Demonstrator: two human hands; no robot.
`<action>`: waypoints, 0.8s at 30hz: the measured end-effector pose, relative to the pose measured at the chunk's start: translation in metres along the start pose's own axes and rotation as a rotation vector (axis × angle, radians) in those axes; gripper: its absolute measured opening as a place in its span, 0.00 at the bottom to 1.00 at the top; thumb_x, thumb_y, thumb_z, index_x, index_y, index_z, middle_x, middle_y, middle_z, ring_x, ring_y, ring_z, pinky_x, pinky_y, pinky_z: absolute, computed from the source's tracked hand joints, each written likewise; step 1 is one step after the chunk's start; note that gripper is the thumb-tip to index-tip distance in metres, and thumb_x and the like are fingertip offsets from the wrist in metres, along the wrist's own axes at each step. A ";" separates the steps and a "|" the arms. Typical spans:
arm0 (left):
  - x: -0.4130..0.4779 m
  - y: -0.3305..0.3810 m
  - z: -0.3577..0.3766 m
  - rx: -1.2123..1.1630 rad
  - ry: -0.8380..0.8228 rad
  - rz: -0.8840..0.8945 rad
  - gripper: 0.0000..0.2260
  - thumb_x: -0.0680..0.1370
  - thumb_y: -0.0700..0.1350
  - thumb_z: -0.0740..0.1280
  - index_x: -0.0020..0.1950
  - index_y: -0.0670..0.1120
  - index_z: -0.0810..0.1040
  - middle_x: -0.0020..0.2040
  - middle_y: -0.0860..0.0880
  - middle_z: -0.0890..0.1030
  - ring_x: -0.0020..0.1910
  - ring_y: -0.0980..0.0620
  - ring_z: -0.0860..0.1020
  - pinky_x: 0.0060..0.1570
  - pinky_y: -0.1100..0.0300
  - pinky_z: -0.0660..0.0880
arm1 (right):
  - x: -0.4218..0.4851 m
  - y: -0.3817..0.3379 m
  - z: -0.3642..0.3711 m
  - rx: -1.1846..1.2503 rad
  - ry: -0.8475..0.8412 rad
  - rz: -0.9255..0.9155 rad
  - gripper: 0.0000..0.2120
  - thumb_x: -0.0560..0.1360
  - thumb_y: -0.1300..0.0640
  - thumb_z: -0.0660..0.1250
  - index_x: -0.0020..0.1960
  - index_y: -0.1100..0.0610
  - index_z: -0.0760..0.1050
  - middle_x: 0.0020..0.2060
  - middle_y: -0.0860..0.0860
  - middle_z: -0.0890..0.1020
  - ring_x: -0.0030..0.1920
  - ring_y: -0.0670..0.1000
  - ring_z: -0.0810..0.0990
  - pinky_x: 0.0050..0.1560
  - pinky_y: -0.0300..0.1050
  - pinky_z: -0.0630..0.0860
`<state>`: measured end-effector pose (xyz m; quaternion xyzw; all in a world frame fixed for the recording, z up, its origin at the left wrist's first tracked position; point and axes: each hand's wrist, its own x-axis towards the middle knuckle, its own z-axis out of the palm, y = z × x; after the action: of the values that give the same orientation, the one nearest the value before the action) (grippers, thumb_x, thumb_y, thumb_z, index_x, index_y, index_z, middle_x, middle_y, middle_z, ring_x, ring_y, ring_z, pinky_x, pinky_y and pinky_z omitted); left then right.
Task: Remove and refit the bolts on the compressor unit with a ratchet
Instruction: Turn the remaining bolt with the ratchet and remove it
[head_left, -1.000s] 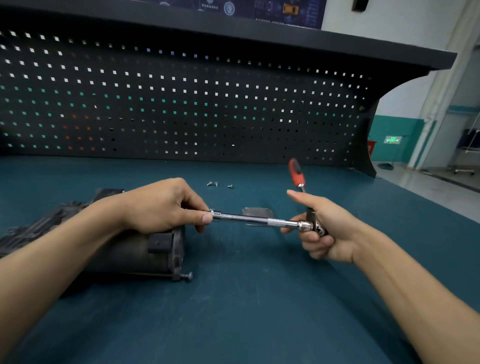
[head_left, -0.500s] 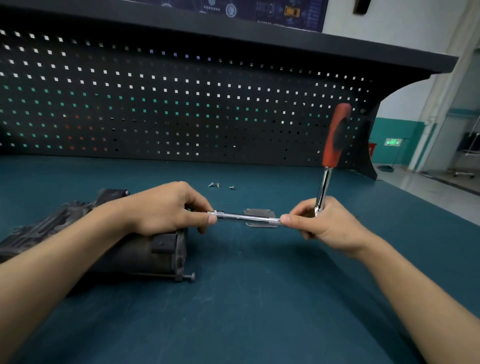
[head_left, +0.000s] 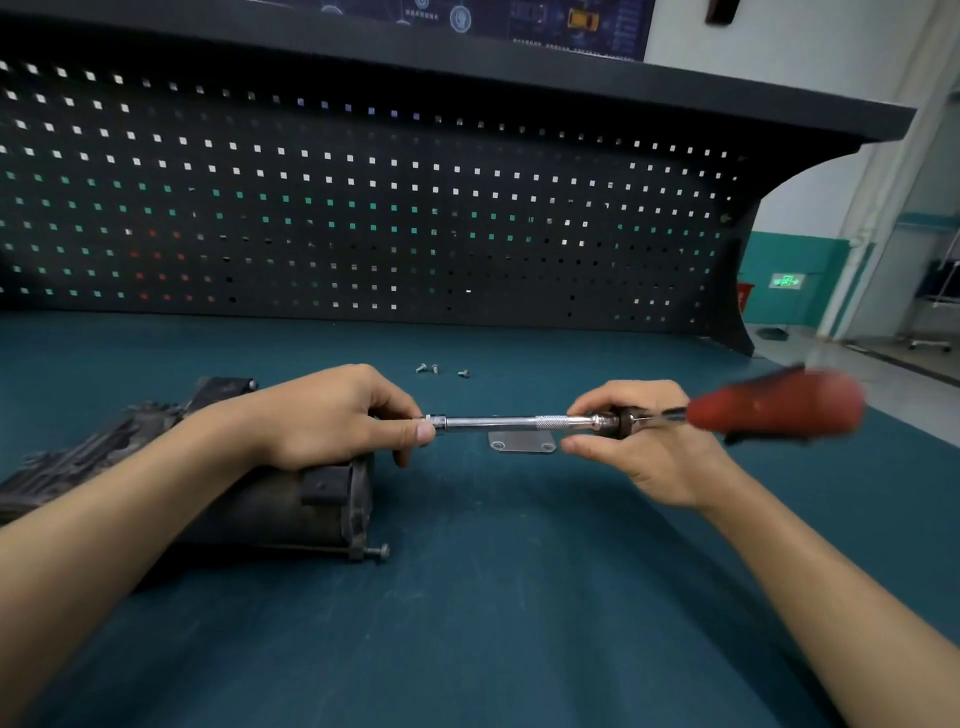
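Right hand (head_left: 660, 441) curls round the ratchet (head_left: 774, 408) head, its red handle blurred and pointing right. Left hand (head_left: 332, 415) pinches the extension bar (head_left: 498, 422) just beside the compressor unit (head_left: 249, 499), which lies on the bench (head_left: 519, 597). 3 bolts (head_left: 434, 369) sit loose behind.

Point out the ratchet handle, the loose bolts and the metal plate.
ratchet handle (head_left: 774, 408), head view, middle of the red grip.
loose bolts (head_left: 435, 369), head view, the middle bolt of three.
metal plate (head_left: 522, 445), head view, its flat face between the holes.

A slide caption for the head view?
Left hand pinches extension bar, right hand grips ratchet, at the compressor unit.
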<state>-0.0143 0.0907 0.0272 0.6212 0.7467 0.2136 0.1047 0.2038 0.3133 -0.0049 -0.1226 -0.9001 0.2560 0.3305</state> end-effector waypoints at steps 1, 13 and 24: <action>0.000 0.000 0.000 -0.003 0.001 -0.003 0.28 0.68 0.76 0.58 0.46 0.56 0.84 0.48 0.35 0.81 0.48 0.37 0.79 0.54 0.44 0.75 | 0.000 0.000 0.000 -0.012 0.016 -0.006 0.12 0.67 0.61 0.80 0.41 0.47 0.82 0.36 0.45 0.83 0.38 0.40 0.79 0.41 0.31 0.71; 0.002 -0.002 0.000 -0.021 -0.013 -0.013 0.26 0.68 0.75 0.59 0.45 0.58 0.84 0.48 0.40 0.84 0.50 0.37 0.81 0.57 0.41 0.76 | 0.000 -0.001 0.002 0.092 0.082 0.069 0.14 0.66 0.64 0.80 0.39 0.46 0.82 0.34 0.43 0.82 0.34 0.41 0.77 0.38 0.33 0.73; 0.005 -0.004 -0.002 0.005 -0.019 0.027 0.26 0.69 0.75 0.59 0.43 0.57 0.85 0.45 0.38 0.83 0.45 0.36 0.80 0.51 0.42 0.76 | -0.002 -0.008 -0.004 0.188 -0.090 0.251 0.21 0.63 0.33 0.74 0.38 0.52 0.85 0.27 0.46 0.77 0.28 0.45 0.71 0.32 0.40 0.67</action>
<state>-0.0199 0.0948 0.0273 0.6334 0.7378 0.2074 0.1075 0.2076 0.3070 0.0006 -0.1908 -0.8637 0.3838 0.2653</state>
